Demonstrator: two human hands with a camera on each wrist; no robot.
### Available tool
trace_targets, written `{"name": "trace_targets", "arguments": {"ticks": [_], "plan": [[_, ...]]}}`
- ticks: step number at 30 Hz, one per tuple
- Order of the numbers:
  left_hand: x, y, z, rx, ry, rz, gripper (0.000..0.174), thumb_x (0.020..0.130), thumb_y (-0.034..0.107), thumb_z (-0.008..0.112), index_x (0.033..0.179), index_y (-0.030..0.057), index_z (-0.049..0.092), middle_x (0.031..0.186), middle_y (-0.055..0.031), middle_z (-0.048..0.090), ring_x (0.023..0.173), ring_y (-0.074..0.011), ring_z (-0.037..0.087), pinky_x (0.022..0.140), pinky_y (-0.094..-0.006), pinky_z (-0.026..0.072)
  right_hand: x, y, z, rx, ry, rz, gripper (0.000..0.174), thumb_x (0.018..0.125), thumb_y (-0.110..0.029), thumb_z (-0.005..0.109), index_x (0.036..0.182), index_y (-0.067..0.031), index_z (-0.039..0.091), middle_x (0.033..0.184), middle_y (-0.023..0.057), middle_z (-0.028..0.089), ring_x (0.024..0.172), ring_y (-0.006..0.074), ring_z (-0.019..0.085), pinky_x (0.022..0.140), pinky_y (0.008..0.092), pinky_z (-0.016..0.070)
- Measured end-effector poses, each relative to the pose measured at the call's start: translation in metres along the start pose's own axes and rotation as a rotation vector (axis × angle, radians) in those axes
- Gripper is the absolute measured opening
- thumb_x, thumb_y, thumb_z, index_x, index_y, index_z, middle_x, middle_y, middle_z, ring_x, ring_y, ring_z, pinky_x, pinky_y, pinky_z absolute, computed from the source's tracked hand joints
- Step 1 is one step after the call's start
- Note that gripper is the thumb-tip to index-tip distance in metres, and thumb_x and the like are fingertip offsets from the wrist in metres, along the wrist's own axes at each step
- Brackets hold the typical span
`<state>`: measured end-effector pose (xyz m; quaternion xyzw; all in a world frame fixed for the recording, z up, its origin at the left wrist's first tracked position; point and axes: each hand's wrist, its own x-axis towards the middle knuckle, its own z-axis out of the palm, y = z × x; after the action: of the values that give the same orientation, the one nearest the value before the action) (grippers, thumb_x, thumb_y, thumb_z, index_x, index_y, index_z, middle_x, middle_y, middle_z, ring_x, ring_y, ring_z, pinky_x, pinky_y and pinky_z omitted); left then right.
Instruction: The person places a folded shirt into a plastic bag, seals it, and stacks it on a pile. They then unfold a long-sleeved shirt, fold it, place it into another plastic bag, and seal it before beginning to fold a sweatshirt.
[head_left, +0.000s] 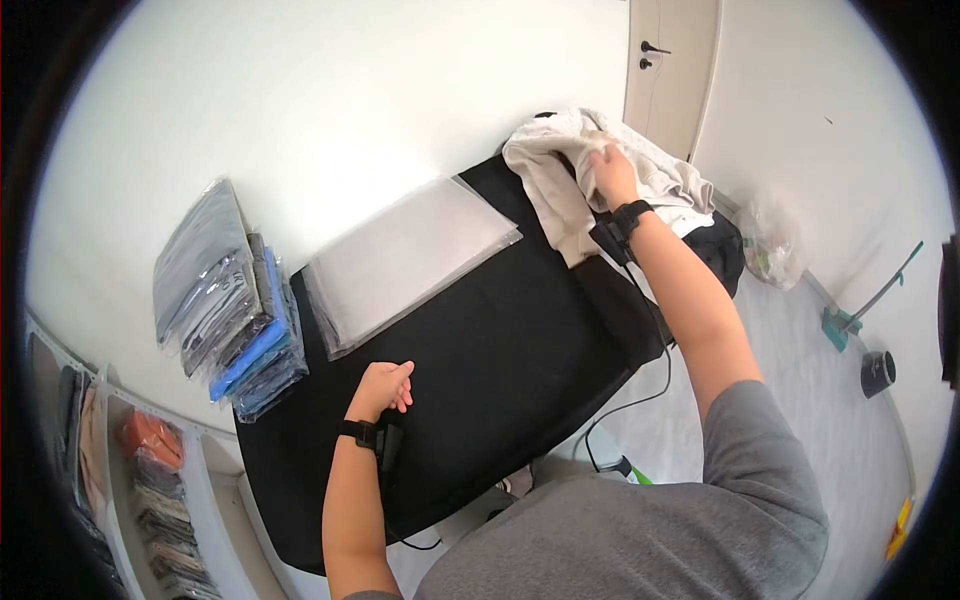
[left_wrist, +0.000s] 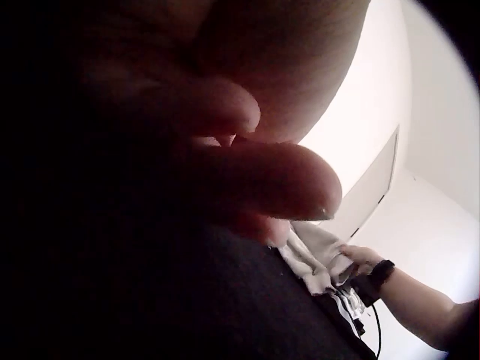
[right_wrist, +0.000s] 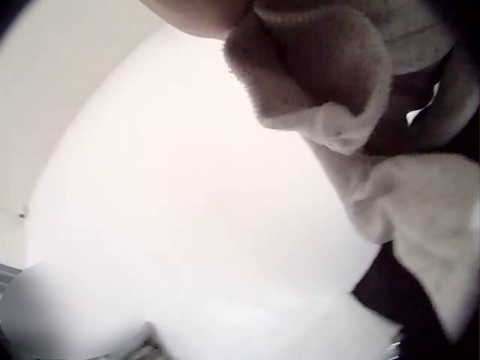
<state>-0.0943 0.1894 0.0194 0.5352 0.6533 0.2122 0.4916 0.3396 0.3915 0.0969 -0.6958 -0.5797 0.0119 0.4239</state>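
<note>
At the far right end of the black-covered table (head_left: 470, 330), my right hand (head_left: 613, 177) grips a cream sweatshirt (head_left: 555, 190). One sleeve hangs from it over the black cloth, and in the right wrist view a ribbed opening (right_wrist: 322, 82) of the garment shows close up. White and black cloth lies under and beside it. My left hand (head_left: 383, 388) is held over the near left part of the table, fingers loosely curled with nothing in them. Nearest to it is a stack of clear plastic bags (head_left: 410, 260) lying flat.
Folded clothes in clear bags (head_left: 235, 300) are piled at the table's left end. Shelves (head_left: 190, 430) with more bagged clothes stand at lower left. A bag of rubbish (head_left: 772, 240), a green dustpan (head_left: 838, 328) and a black bin (head_left: 878, 373) are on the floor at right. A cable (head_left: 640, 400) trails from my right wrist.
</note>
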Motion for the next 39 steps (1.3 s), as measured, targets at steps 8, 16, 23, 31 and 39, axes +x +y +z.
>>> {"name": "trace_targets", "arguments": {"ticks": [8,16,23,31,39], "plan": [[-0.004,-0.001,0.001,-0.072,-0.029,0.03,0.041,0.09,0.035,0.051,0.061,0.0053,0.052,0.055,-0.0087,0.059,0.039,-0.0131,0.052,0.038,-0.023,0.0347,-0.138,-0.138,-0.137,1.131,0.199,-0.291,0.022,0.093,-0.016,0.048,0.11,-0.0011,0.052,0.093,0.0038,0.058,0.082,0.0094,0.052,0.075,0.0238,0.0431],[-0.042,-0.006,0.024,-0.659,-0.47,0.069,0.064,0.092,0.058,0.023,0.135,0.0127,0.036,0.122,-0.0143,0.054,0.109,-0.0311,0.056,0.083,-0.0459,0.0496,-0.238,-0.099,-0.141,0.625,-1.173,-0.95,0.032,0.09,-0.029,0.055,0.108,-0.0027,0.058,0.11,0.013,0.06,0.102,0.0288,0.055,0.088,0.0373,0.0434],[-0.073,0.0,0.027,-1.024,-0.309,0.167,0.068,0.094,0.055,0.027,0.134,-0.0003,0.034,0.13,-0.0129,0.048,0.119,-0.025,0.048,0.097,-0.0413,0.042,-0.148,-0.056,-0.073,0.245,-0.837,-0.494,0.017,0.082,-0.014,0.061,0.095,-0.0031,0.064,0.086,0.0053,0.065,0.076,0.014,0.059,0.071,0.0257,0.0461],[-0.104,-0.023,0.027,-0.503,0.048,0.242,0.035,0.088,0.015,0.057,0.118,-0.001,0.049,0.109,-0.0063,0.058,0.094,-0.0109,0.057,0.083,-0.0261,0.0453,-0.112,-0.012,0.016,-0.002,-1.004,-0.272,0.038,0.069,-0.026,0.07,0.095,0.0014,0.064,0.088,0.0159,0.066,0.068,0.0283,0.062,0.065,0.0356,0.0494],[-0.229,0.038,-0.041,-0.674,0.929,0.679,0.033,0.089,0.015,0.054,0.119,0.0015,0.048,0.112,-0.0107,0.056,0.102,-0.0199,0.056,0.087,-0.033,0.0455,-0.095,-0.186,-0.108,0.138,-0.656,-0.567,0.03,0.076,-0.031,0.067,0.076,-0.002,0.062,0.057,0.0013,0.052,0.05,0.0103,0.048,0.047,0.0279,0.0373]]}}
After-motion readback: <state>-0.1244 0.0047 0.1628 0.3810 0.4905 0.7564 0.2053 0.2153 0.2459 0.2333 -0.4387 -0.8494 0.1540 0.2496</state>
